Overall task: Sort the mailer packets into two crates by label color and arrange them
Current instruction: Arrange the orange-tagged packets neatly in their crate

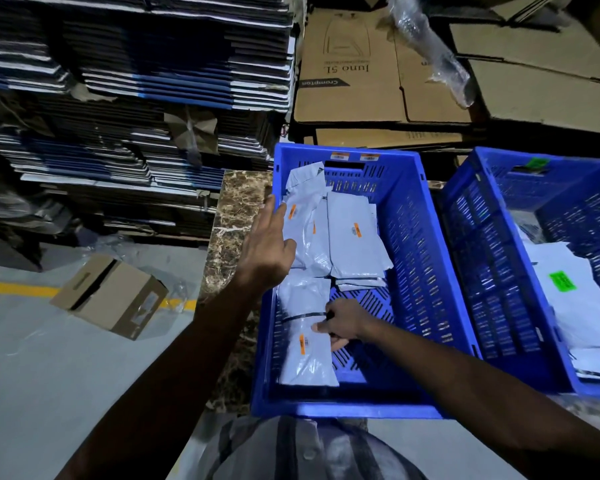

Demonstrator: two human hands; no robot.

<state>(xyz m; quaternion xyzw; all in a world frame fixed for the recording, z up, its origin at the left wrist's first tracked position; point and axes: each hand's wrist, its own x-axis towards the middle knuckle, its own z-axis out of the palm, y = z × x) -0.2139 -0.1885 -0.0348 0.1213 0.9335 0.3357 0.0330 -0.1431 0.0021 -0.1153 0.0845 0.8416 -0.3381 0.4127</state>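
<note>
Fingers (321,326) of right hand (343,322) pinch edge of orange-label packet (307,344) at lower centre, lying inside left crate (426,271). Left hand (267,245) spread flat, holding nothing, over that crate's left rim, beside packet pile (333,233) at frame centre. Right crate (492,258), frame right, holds green-label packets (568,296). Cardboard box (110,296) on floor, lower left.

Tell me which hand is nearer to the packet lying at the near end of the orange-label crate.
Right. The right hand has its fingers on that packet, at its right edge. The left hand is farther up the orange-label crate, spread open over the packets at its far end.
</note>
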